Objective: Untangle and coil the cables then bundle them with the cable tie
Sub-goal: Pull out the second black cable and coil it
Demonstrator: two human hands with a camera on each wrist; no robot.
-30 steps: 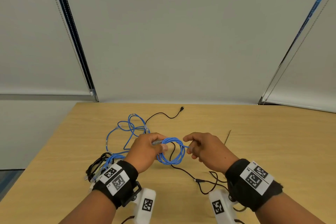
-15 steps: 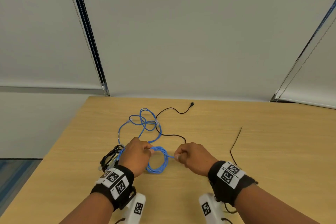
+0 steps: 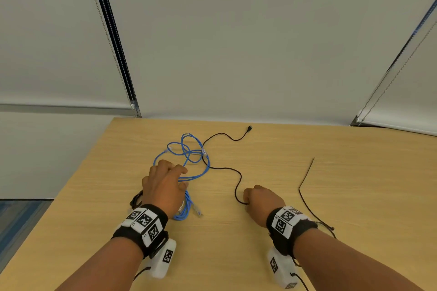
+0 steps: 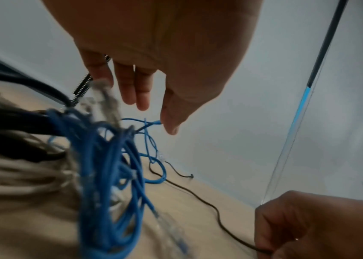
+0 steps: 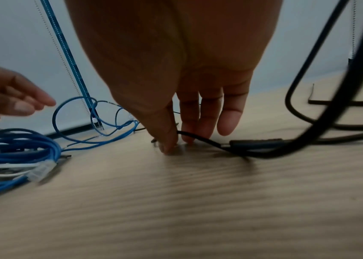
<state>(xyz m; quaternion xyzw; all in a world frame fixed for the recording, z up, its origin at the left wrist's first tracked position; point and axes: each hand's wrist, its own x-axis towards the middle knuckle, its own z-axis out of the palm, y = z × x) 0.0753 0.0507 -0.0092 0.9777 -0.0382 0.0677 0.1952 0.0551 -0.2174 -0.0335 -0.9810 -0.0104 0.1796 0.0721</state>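
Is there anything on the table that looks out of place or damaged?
No damage shows. The loose blue cable still lies tangled, crossed by the black cable that the right hand pinches. The cable tie lies apart at right, unused.

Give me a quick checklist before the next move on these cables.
1. Right hand pinches the black cable: ok.
2. Left hand free, fingers straight, holding nothing: ok.
3. Black cable clear of the loose blue cable: not ok, they cross at the far tangle.
4. Blue coil lying on the table by the left wrist: ok.
5. Cable tie untouched, right of the right hand: ok.
6. Black cable only lying across the blue one, not knotted in: cannot tell.
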